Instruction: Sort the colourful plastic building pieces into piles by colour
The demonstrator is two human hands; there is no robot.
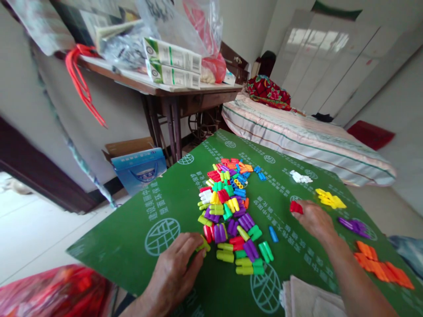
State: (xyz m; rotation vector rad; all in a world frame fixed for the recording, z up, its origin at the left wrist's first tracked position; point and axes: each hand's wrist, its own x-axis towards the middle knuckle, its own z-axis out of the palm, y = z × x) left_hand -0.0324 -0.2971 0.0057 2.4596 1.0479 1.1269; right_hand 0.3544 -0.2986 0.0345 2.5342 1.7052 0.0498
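My left hand (pixel 178 264) is at the near left edge of a mixed pile, its thumb and fingers pinched on a yellow-green plastic piece (pixel 204 245). The pile (pixel 228 207) holds many small tube-shaped pieces in red, purple, green, blue, orange, white and yellow. On the right, my right hand (pixel 313 218) pinches a red plastic piece (pixel 296 207) over the green board (pixel 277 198). Around that hand lie single-colour groups: white pieces (pixel 300 177), yellow pieces (pixel 330 199), purple pieces (pixel 355 227) and orange pieces (pixel 380 264). One blue piece (pixel 273 234) lies apart between pile and right hand.
A folded beige cloth (pixel 310 299) lies at the board's near edge. Beyond the board stand a cluttered wooden table (pixel 158 90) with boxes and bags, and a bed (pixel 284 127). A blue carton (pixel 140 169) is on the floor at left, and a red bag (pixel 56 290) is at lower left.
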